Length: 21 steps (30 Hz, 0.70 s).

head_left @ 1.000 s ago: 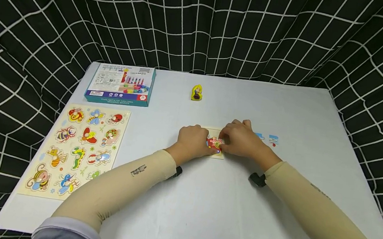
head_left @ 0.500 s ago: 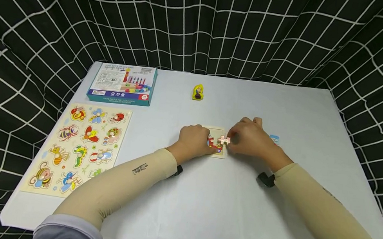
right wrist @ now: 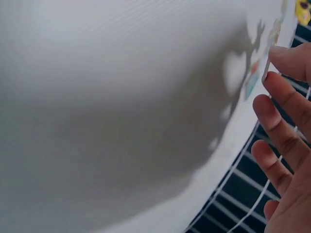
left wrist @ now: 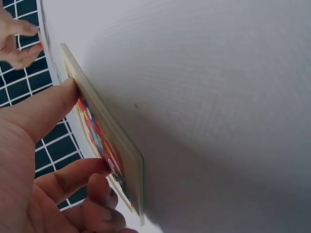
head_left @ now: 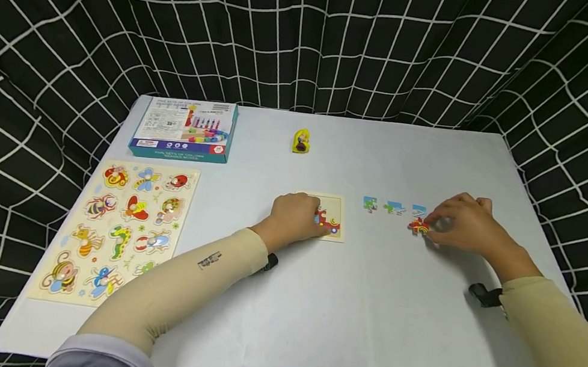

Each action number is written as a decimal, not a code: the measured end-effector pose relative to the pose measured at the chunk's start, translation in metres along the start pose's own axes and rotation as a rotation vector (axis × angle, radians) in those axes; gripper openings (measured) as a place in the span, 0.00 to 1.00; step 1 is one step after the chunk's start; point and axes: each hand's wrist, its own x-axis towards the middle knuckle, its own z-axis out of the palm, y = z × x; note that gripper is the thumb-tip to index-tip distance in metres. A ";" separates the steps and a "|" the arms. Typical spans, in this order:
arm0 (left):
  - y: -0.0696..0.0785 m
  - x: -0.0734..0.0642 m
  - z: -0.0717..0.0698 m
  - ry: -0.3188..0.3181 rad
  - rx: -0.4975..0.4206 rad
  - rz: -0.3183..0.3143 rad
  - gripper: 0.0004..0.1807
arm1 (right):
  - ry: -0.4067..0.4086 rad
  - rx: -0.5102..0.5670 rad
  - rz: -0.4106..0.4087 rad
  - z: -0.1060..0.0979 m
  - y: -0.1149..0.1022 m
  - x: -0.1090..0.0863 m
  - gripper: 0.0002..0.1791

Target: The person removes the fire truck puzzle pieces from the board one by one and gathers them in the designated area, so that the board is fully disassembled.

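My left hand (head_left: 298,215) holds a small wooden jigsaw board (head_left: 334,203) down on the white table. In the left wrist view, thumb and index finger bear on the face of the board (left wrist: 109,126), the other fingers curled beside it. Red vehicle pieces (head_left: 330,224) lie in its lower part; the hand hides the left side. Further right, my right hand (head_left: 466,224) pinches a red jigsaw piece (head_left: 418,226) between thumb and index finger. The piece (right wrist: 266,68) is seen edge-on in the right wrist view. Just behind it lie three blue pieces (head_left: 394,207) in a row.
A larger wooden insect puzzle (head_left: 116,236) lies at the left, partly under my left forearm. Behind it stands a boxed bead set (head_left: 186,129). A small yellow figure (head_left: 301,141) is at the back middle. Black netted cloth (head_left: 310,40) surrounds the table.
My right hand has lifted a red piece out of the board and carried it right, beside the blue pieces. My left hand has stayed on the board.
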 end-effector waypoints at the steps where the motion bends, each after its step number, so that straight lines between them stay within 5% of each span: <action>1: -0.001 0.000 0.000 -0.003 -0.002 0.001 0.24 | 0.000 0.002 0.008 0.000 0.004 -0.002 0.10; 12: -0.013 -0.002 0.002 -0.040 -0.076 0.026 0.27 | -0.028 -0.015 0.008 0.004 0.017 -0.005 0.13; 21: -0.021 -0.008 0.010 0.001 -0.182 -0.002 0.32 | 0.013 -0.037 -0.158 0.008 -0.034 0.029 0.09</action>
